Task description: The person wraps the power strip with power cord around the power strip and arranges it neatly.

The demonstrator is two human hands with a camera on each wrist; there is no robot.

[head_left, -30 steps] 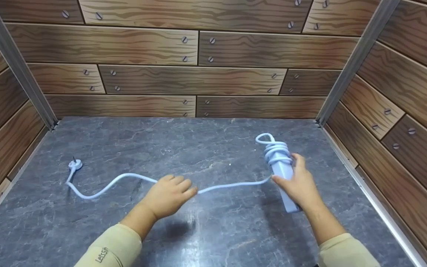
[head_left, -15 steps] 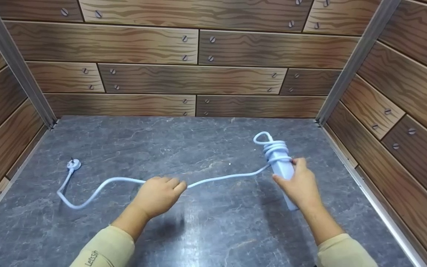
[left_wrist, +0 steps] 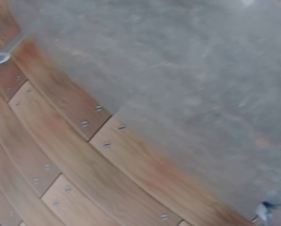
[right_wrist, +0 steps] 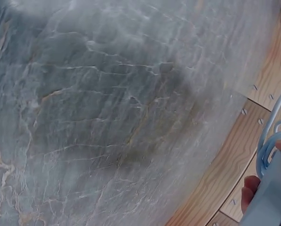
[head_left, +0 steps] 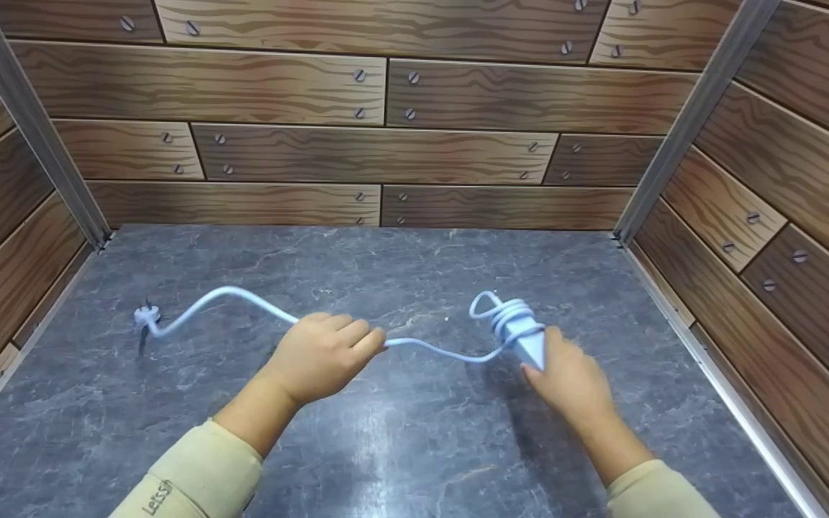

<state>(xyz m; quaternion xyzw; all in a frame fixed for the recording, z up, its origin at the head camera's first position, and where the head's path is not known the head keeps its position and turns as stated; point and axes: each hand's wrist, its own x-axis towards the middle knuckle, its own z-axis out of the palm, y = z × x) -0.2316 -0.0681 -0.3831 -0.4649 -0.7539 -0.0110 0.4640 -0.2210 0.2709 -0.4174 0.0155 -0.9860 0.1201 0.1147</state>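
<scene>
A pale blue power strip (head_left: 526, 338) is held up off the grey marble-patterned tabletop (head_left: 400, 446), right of centre, its far end tilted toward the back and left, with several turns of its own pale blue cord (head_left: 242, 302) coiled round that end and a small loop standing out past the coils. The right hand (head_left: 565, 378) grasps the near end of the strip, fingers curled round its body; in the right wrist view the strip's edge and the coils show at the lower right corner with a fingertip against them. From the coils the cord dips, then runs left into the left hand (head_left: 321, 352), which pinches it between thumb and curled fingers just above the tabletop, near the middle. Beyond that hand the cord arches up and over to the left and comes down at the plug (head_left: 147, 315), which lies near the left edge of the tabletop, well apart from both hands. Both forearms wear beige sleeves (head_left: 191, 478). Wood-plank panels (head_left: 386, 144) studded with screw heads wall the tabletop at the back and both sides, with grey metal posts (head_left: 681, 129) in the two rear corners. The left wrist view, blurred, shows only tabletop, planks and a glimpse of the plug at its lower right.
</scene>
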